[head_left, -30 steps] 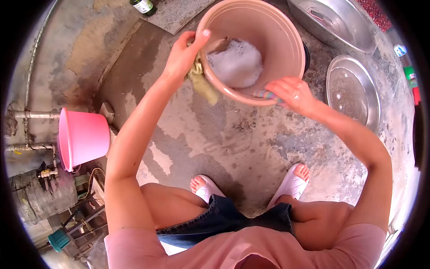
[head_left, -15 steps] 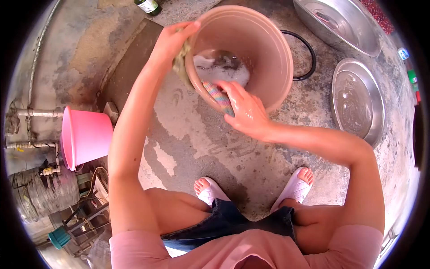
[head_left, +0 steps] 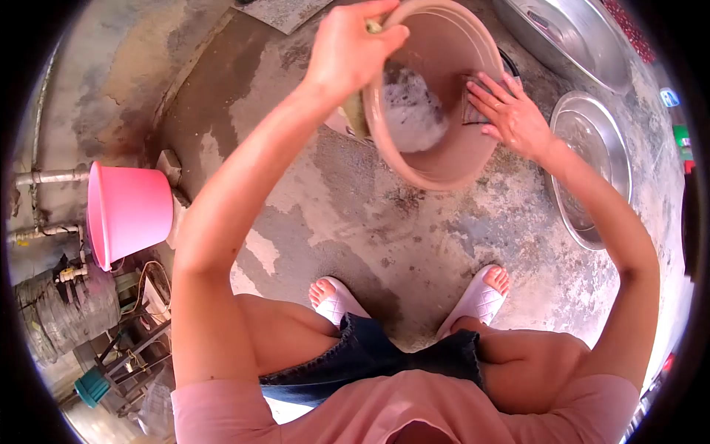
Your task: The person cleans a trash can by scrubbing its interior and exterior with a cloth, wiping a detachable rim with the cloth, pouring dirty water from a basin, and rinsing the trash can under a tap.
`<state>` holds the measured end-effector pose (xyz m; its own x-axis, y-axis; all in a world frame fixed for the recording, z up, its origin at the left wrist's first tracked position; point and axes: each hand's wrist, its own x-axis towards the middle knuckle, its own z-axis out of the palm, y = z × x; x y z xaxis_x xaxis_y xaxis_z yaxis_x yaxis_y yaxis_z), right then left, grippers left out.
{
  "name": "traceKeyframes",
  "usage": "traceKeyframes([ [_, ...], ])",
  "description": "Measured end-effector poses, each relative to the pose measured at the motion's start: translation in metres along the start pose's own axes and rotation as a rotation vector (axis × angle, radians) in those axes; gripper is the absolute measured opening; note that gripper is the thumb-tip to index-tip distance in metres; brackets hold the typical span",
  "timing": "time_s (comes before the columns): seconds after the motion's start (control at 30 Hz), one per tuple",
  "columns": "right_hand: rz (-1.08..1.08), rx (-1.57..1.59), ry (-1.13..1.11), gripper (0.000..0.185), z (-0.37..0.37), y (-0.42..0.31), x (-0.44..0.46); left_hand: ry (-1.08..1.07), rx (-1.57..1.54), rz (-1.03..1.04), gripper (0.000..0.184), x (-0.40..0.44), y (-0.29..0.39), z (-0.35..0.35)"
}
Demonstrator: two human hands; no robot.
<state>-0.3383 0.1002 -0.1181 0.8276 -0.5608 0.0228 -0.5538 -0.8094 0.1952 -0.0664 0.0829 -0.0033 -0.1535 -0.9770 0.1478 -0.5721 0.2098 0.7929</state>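
Across a patchy, stained concrete floor [head_left: 392, 229], darker toward the far left, we look down at one brown tub [head_left: 423, 177] at the far middle, with white foam [head_left: 418, 122] in its bottom. A blotched wall [head_left: 126, 66] with pipes [head_left: 55, 177] runs along the left. We see the left hand [head_left: 353, 48] curled firmly over the tub's left rim, one yellow-green cloth [head_left: 357, 118] beneath it, and the right hand [head_left: 515, 122] spread almost flat, covering one pad [head_left: 469, 111] against the inner right side. We count two metal basins [head_left: 623, 155] at the right, one pink bucket [head_left: 137, 214] at the left and two pale sandals [head_left: 477, 305] nearer us.
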Motion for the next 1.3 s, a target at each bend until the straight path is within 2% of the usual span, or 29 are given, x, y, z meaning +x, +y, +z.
traceKeyframes([
  [0.03, 0.037, -0.048, 0.078, 0.058, 0.0, -0.001, 0.0, 0.002, -0.133, 0.026, 0.035, -0.002, 0.004, 0.001],
  [0.07, 0.049, 0.032, 0.022, 0.053, 0.001, -0.016, -0.003, 0.021, -0.123, 0.044, 0.034, 0.001, 0.006, 0.003],
  [0.13, 0.162, 0.594, -0.367, 0.052, -0.014, -0.082, 0.014, 0.056, -0.15, 0.021, 0.033, -0.002, 0.007, 0.006],
  [0.2, 0.205, 1.176, -0.02, 0.051, -0.01, -0.114, 0.026, 0.067, -0.233, -0.025, 0.032, 0.0, 0.006, 0.011],
  [0.3, 0.152, 1.227, 0.082, 0.05, -0.022, -0.109, 0.012, 0.109, -0.23, 0.012, 0.033, -0.002, -0.004, 0.002],
  [0.33, 0.094, 0.978, 0.07, 0.042, -0.013, -0.09, 0.001, 0.076, -0.214, -0.068, 0.032, -0.002, -0.008, -0.003],
  [0.4, -0.089, 0.245, 0.132, 0.035, -0.003, -0.033, -0.019, 0.018, -0.273, -0.055, 0.033, -0.005, -0.011, -0.007],
  [0.43, -0.038, 0.223, 0.138, 0.034, -0.011, -0.028, -0.018, -0.01, -0.303, -0.04, 0.033, -0.005, -0.012, -0.007],
  [0.47, 0.012, 0.208, 0.141, 0.032, -0.018, -0.027, -0.016, 0.078, -0.298, 0.081, 0.033, -0.003, -0.018, 0.0],
  [0.5, 0.063, 0.199, 0.144, 0.031, -0.022, -0.031, -0.015, 0.075, -0.296, 0.028, 0.034, -0.006, -0.017, 0.0],
  [0.53, 0.018, 0.309, 0.192, 0.028, -0.015, -0.048, -0.009, 0.073, -0.291, -0.014, 0.034, -0.006, -0.013, -0.002],
  [0.63, 0.198, 0.997, 0.02, 0.027, -0.029, -0.106, 0.01, 0.035, -0.386, -0.096, 0.034, -0.005, -0.007, -0.001],
  [0.73, 0.077, 0.957, 0.237, 0.024, -0.018, -0.094, 0.008, 0.013, -0.44, -0.09, 0.035, -0.007, -0.007, -0.002],
  [0.8, 0.027, 0.346, 0.152, 0.025, -0.014, -0.034, -0.011, 0.006, -0.421, -0.06, 0.035, -0.01, -0.011, -0.006],
  [0.83, -0.049, 0.042, 0.108, 0.031, -0.013, -0.005, -0.009, -0.014, -0.396, -0.037, 0.034, -0.009, -0.015, -0.005],
  [0.87, -0.018, -0.037, 0.165, 0.031, -0.019, 0.004, -0.004, -0.034, -0.369, -0.016, 0.034, -0.008, -0.017, -0.005],
  [0.93, 0.071, 0.162, 0.037, 0.03, -0.016, -0.023, -0.004, -0.039, -0.311, -0.086, 0.034, -0.016, -0.003, -0.011],
  [1.03, 0.07, 0.708, -0.12, 0.027, -0.004, -0.08, 0.006, -0.032, -0.378, -0.071, 0.035, -0.012, -0.005, -0.005],
  [1.13, 0.032, 0.857, -0.108, 0.028, 0.003, -0.075, 0.005, -0.071, -0.464, -0.009, 0.036, -0.013, -0.012, -0.001],
  [1.2, -0.041, 0.134, 0.058, 0.029, -0.004, -0.026, 0.009, -0.097, -0.503, -0.009, 0.037, -0.015, -0.012, -0.003],
  [1.3, -0.005, -0.015, -0.022, 0.03, -0.004, -0.034, 0.012, -0.104, -0.498, -0.074, 0.037, -0.017, -0.008, -0.008],
])
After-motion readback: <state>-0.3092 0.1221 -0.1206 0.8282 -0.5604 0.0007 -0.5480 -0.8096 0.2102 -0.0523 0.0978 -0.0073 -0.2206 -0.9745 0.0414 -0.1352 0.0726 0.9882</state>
